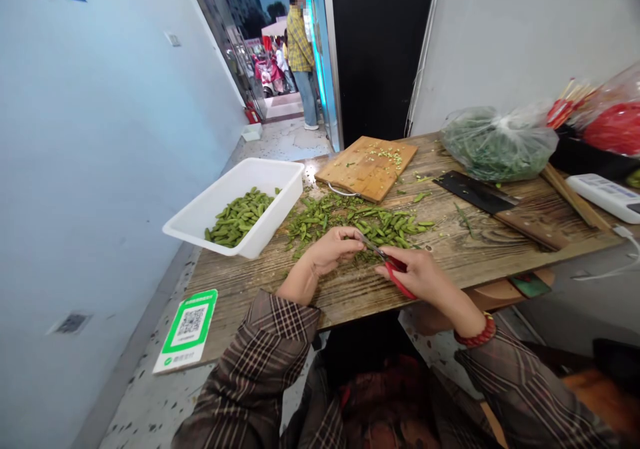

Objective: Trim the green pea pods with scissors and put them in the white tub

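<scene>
My right hand (pixel 423 274) grips a pair of red-handled scissors (pixel 399 283) by the loops. Their metal blades point up and left, reaching the fingertips of my left hand (pixel 330 252). That hand is closed in a pinch by the blade tips; whatever lies between its fingers is too small to make out. Just beyond both hands, a loose heap of green edamame pods (pixel 395 225) with trimmings spreads over the wooden table (pixel 330 309). More edamame pods (pixel 240 215) fill part of a white plastic tub (pixel 285 219) at the left.
A wooden cutting board (pixel 360 165) with small green bits lies at the back. To the right are a cleaver (pixel 475 192), a bag of greens (pixel 500 142) and a white power strip (pixel 607 192). A QR-code card (pixel 187 329) sits front left. A person (pixel 301 55) stands by the doorway.
</scene>
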The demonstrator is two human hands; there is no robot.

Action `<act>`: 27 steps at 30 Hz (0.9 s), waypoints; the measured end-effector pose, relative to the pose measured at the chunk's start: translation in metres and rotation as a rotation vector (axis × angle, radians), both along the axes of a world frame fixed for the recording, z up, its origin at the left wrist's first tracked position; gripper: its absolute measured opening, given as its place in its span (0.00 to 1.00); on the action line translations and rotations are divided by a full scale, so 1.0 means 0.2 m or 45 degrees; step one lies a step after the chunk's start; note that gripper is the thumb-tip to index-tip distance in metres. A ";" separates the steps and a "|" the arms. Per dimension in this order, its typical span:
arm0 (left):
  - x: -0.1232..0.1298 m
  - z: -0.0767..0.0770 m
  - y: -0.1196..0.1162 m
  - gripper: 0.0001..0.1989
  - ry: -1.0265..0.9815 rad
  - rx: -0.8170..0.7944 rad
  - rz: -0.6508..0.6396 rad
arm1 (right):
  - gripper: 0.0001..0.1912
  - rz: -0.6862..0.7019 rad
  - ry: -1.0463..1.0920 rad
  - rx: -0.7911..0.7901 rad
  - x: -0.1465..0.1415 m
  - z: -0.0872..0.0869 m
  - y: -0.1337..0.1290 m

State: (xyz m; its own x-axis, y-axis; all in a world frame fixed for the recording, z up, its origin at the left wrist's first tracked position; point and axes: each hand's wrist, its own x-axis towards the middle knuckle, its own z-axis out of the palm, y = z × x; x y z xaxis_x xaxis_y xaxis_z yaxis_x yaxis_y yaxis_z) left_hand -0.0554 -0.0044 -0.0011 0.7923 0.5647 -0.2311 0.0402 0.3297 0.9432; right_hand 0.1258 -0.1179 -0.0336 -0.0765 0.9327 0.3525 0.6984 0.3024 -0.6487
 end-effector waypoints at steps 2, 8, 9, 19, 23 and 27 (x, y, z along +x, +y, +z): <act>0.00 0.01 0.00 0.13 -0.040 -0.005 0.025 | 0.18 -0.029 0.041 -0.019 0.01 -0.01 0.00; -0.04 0.04 0.09 0.10 -0.330 -0.082 0.326 | 0.23 -0.276 0.358 -0.015 0.09 -0.03 0.00; -0.05 0.04 0.11 0.11 -0.346 -0.103 0.377 | 0.23 -0.280 0.378 -0.014 0.10 -0.03 0.00; -0.03 -0.06 0.28 0.09 0.256 0.699 0.535 | 0.22 -0.248 0.247 0.035 0.13 -0.02 -0.06; -0.01 -0.10 0.31 0.03 0.677 1.237 0.420 | 0.22 -0.252 0.188 0.053 0.14 0.00 -0.06; -0.01 -0.13 0.29 0.07 0.890 1.375 0.387 | 0.23 -0.265 0.167 0.048 0.15 0.01 -0.06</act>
State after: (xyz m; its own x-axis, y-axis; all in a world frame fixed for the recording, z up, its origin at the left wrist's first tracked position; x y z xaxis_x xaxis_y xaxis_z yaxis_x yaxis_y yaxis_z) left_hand -0.0567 0.0544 -0.0267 0.5005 0.8545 0.1389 0.6811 -0.4877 0.5462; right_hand 0.1548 -0.1301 -0.0323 0.1644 0.9095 0.3819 0.6589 0.1868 -0.7287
